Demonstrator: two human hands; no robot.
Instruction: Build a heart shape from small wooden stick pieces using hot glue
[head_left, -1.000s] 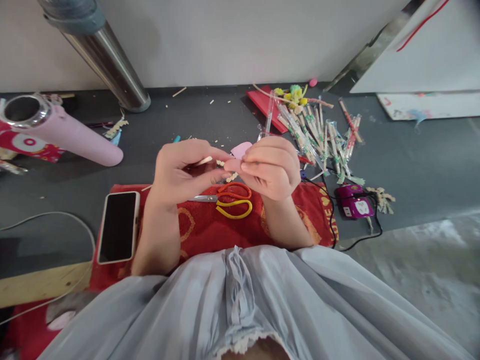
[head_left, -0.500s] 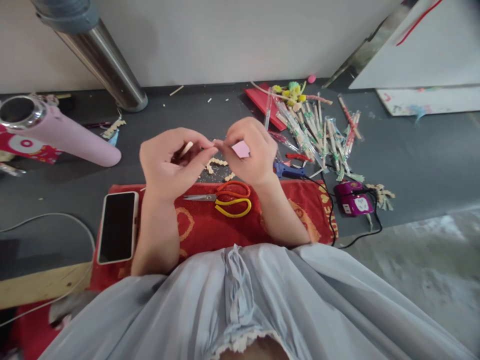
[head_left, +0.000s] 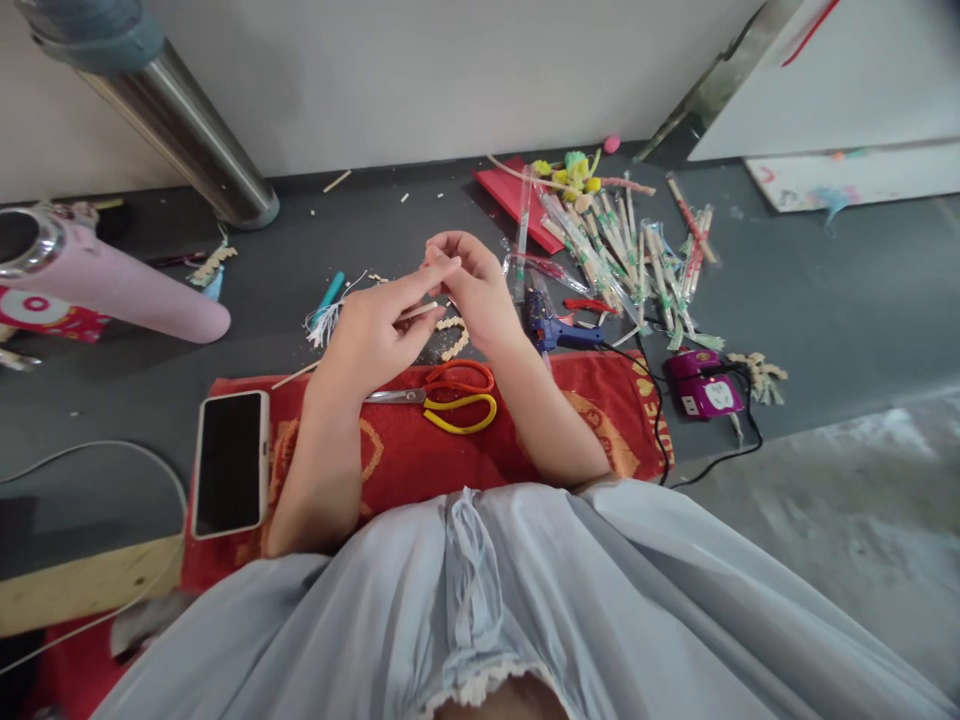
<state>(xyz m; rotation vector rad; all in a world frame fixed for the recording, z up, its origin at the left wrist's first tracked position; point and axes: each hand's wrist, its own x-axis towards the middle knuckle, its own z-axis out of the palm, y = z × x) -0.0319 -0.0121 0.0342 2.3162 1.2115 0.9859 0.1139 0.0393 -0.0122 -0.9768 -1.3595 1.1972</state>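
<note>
- Grey floor: the work surface, filling the frame from 9 to 3 o'clock.
- Red cloth: spread just below centre under both forearms.
- Pink tube: lies at 9 o'clock, well apart from the hands.
- Phone: face up on the cloth's left edge, at 8 o'clock.
- Pile of wrapped sticks: at 2 o'clock, near the right hand but not touching it.
- Scissors: orange and yellow handles, lying on the cloth directly beneath the hands, blades pointing to 9 o'clock.
- Blue glue gun: just beside the right wrist, at 3 o'clock from it.
- Left hand: forefinger stretched toward 2 o'clock, its tip meeting the right hand; the other fingers curl loosely around a thin wooden stick.
- Right hand: fingers bunched together at centre; what they pinch cannot be told.
- Stick: its long axis runs roughly 8 to 2 o'clock; most of its length is hidden by the left palm.
</note>
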